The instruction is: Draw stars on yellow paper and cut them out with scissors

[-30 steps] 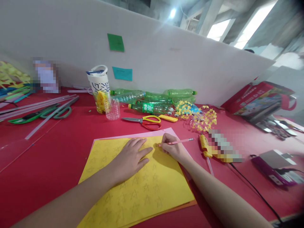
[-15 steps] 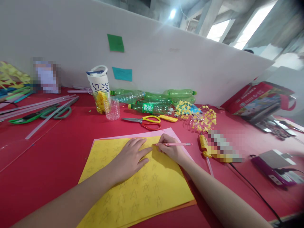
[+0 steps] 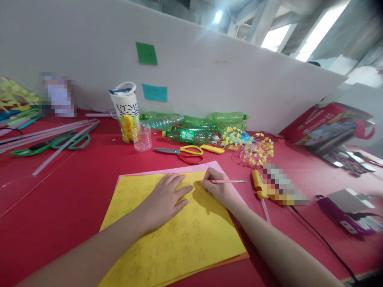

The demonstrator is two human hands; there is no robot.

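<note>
A yellow sheet of paper [image 3: 215, 235] covered with several rows of pencil-drawn stars lies before me, with orange and pink sheets showing beneath its edges. My left hand [image 3: 170, 197] rests flat on the upper middle of the sheet, fingers spread. Near the sheet's upper right, my right hand [image 3: 218, 186] grips a pink pencil [image 3: 231, 181], its tip down at the paper just right of my left fingertips. Beyond the paper lie scissors [image 3: 191, 150] with yellow and red handles and a yellow comb-like piece [image 3: 212, 149].
Green plastic bottles [image 3: 188, 135] lie along the white partition. A clear cup [image 3: 142, 137] stands by a white tumbler [image 3: 125, 105]. Yellow star garlands [image 3: 257, 149] and a yellow glue gun [image 3: 259, 185] with its cord are at right. More scissors [image 3: 79, 141] and clear sticks lie left.
My right hand and the pencil have shifted slightly to the right. My left hand stays flat on the paper, and the whole view has moved a little.
</note>
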